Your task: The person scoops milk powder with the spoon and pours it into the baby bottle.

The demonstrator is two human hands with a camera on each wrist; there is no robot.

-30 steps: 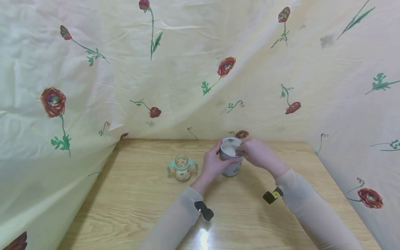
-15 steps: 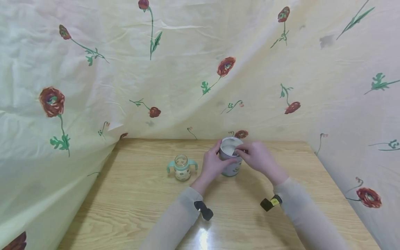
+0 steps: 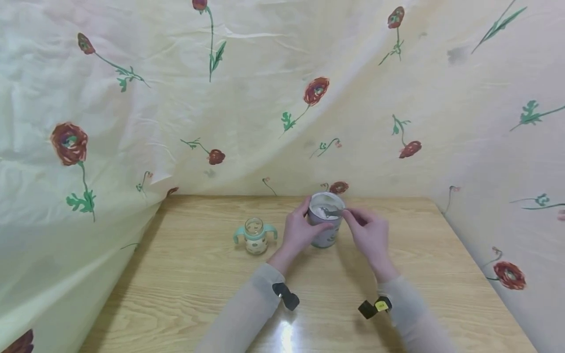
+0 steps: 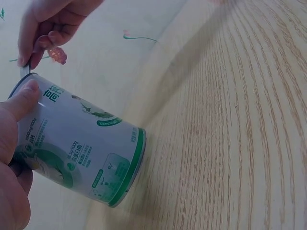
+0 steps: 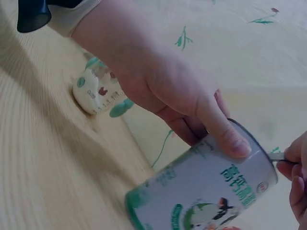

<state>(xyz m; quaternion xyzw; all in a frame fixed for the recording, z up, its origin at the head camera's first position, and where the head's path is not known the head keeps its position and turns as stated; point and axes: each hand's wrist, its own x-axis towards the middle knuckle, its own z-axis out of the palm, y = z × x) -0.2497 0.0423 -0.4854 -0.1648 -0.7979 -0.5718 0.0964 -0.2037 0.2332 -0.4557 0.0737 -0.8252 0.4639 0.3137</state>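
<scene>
Right hand (image 3: 370,237): just right of the can (image 3: 324,239), thumb and fingertips pinched together on the handle end of the scoop (image 3: 335,213)
Scoop: grey, lying across the right side of the can's rim, far end inside the mouth; whether it is loaded I cannot tell
Left hand (image 3: 301,230): clamped on the left side of the can, thumb on the near face, fingers round the side
Can: standing on the table (image 3: 198,299), mouth up and uncovered, white contents (image 3: 319,210) inside
Bottle (image 3: 256,245): left of the can and apart from it, upright, turquoise handles, no lid on
Cloth (image 3: 265,103): behind the can, red flowers printed on it
Scooping so far: can open and steadied, scoop in its mouth, bottle uncovered
Scooping left: scoop seemingly not yet clear of the can; what the bottle holds cannot be made out
</scene>
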